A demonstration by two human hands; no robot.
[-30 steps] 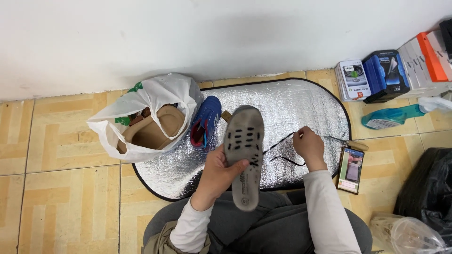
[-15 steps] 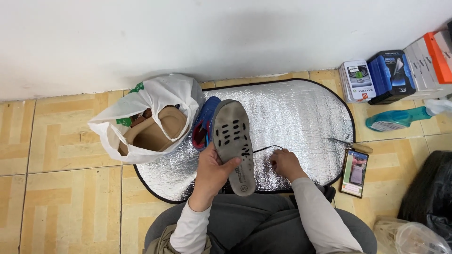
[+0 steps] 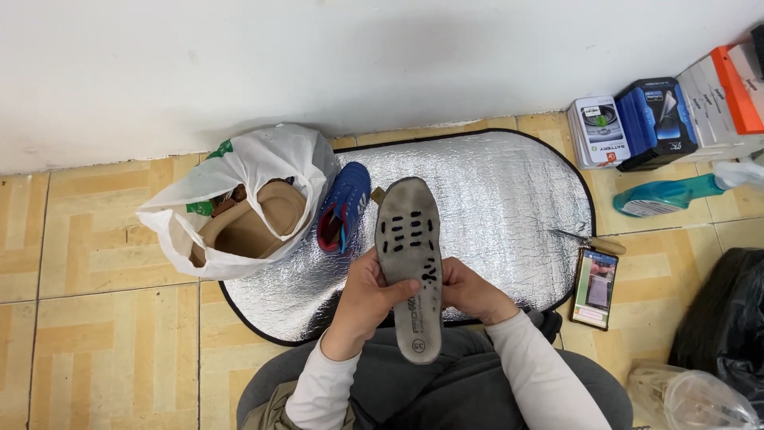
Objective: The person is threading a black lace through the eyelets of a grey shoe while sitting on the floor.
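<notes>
Now both hands, L [image 3: 368, 296] & R [image 3: 469, 291], clasped round upright grey insole [image 3: 411, 263] above lap.

My left hand [image 3: 368, 293] and right hand [image 3: 469, 291] meet in front of me, fingers curled in a grip, both forearms angled inward.

I see long white sleeves reaching to both wrists, the left hand [image 3: 368, 296] and right hand [image 3: 469, 291] bare, dark grey trousers, and an olive-green fold of cloth by the left elbow.
</notes>
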